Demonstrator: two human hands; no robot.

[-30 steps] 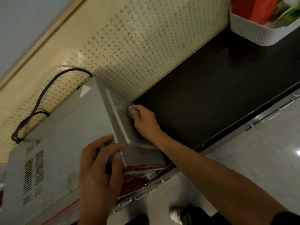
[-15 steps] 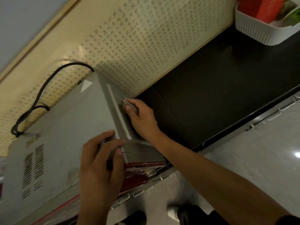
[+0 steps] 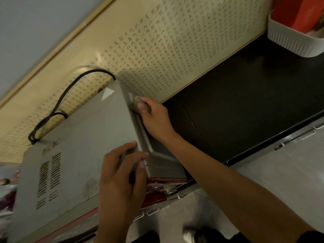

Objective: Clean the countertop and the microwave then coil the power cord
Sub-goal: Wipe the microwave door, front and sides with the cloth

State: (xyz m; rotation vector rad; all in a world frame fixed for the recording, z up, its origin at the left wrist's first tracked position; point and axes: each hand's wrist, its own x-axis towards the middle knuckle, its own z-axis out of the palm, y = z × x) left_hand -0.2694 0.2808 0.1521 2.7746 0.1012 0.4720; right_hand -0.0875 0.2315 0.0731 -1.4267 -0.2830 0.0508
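A grey microwave [image 3: 84, 146] stands on the black countertop [image 3: 245, 102], seen from above. My right hand [image 3: 154, 118] presses a small grey cloth [image 3: 135, 102] against the microwave's right side, near its back corner. My left hand [image 3: 121, 179] grips the front right top corner of the microwave. The black power cord [image 3: 61, 102] loops up behind the microwave against the wall.
A white ribbed basket [image 3: 289, 39] with a red box stands on the countertop at the far right. A patterned yellow wall panel [image 3: 175, 50] runs behind. The counter's front edge has a metal rail [image 3: 263, 148]. My shoe shows on the grey floor below.
My right hand has slid the cloth along the microwave's side toward the back wall. My left hand has stayed on the front corner.
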